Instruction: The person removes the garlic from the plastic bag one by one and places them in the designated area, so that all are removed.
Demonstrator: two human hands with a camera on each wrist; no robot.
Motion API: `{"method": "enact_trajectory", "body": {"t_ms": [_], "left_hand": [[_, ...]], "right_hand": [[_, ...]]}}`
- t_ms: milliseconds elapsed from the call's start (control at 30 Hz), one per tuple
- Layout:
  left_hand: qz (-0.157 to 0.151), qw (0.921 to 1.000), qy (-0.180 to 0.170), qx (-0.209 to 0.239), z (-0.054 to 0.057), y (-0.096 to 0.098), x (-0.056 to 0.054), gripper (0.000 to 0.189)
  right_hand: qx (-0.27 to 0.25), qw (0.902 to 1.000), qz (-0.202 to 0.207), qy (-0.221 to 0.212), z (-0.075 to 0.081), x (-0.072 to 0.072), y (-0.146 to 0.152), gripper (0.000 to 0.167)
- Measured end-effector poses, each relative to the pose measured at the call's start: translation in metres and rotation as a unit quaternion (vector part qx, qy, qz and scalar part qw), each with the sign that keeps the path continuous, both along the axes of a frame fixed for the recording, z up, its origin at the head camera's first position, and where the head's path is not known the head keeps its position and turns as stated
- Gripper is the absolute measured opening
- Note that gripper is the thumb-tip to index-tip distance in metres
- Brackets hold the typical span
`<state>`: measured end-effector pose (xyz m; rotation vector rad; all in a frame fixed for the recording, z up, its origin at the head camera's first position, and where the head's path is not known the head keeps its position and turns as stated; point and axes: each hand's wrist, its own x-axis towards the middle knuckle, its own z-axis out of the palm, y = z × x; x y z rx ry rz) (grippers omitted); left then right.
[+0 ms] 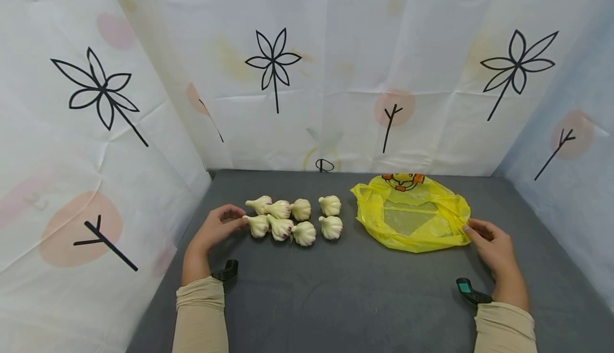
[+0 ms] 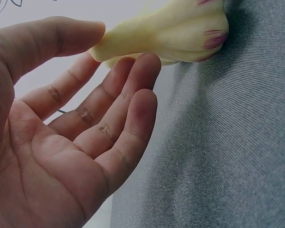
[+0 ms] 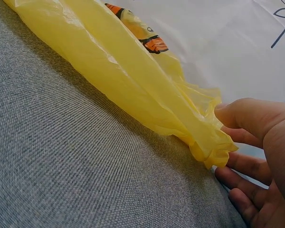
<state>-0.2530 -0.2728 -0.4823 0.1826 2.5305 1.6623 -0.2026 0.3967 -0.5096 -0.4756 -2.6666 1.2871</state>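
Observation:
My left hand point(image 1: 218, 229) is at the left end of several garlic bulbs point(image 1: 304, 234) laid in two rows. Its thumb and forefinger pinch the stem of the front-left garlic bulb point(image 2: 180, 33), while the other fingers extend loosely below. That bulb has purple marks at its base and lies on the grey cloth. On the right, a yellow plastic bag point(image 1: 408, 243) lies spread with its mouth open and an orange-and-black print at the back. My right hand point(image 1: 494, 246) holds the bag's right edge point(image 3: 211, 142) between thumb and fingers; the exact contact is partly hidden.
A dark grey cloth point(image 1: 336, 299) covers the table. Printed white curtains point(image 1: 336, 75) stand behind it and along both sides. Each wrist wears a black strap device, the left one point(image 1: 227, 271) and the right one point(image 1: 472, 291).

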Motion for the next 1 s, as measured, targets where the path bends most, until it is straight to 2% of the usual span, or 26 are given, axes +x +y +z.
{"method": "enact_trajectory", "body": {"t_ms": [267,633,767,1000], "left_hand": [[-0.006,1.0000,-0.007,-0.004,-0.003,-0.002,0.001,0.040],[0.000,0.9999,-0.002,-0.013,0.000,-0.005,0.004,0.039],[0.018,0.9995,0.012,-0.024,0.003,-0.005,0.006,0.037],[0.087,0.9933,0.056,-0.052,0.013,-0.001,0.009,0.037]], "right_hand": [[-0.001,1.0000,-0.004,0.000,-0.002,0.001,0.000,0.067],[-0.001,0.9999,0.001,0.012,-0.002,0.000,0.000,0.066],[0.003,1.0000,-0.002,0.009,-0.001,-0.001,-0.001,0.066],[0.001,0.9995,-0.030,0.000,0.007,-0.002,-0.003,0.065]]}}
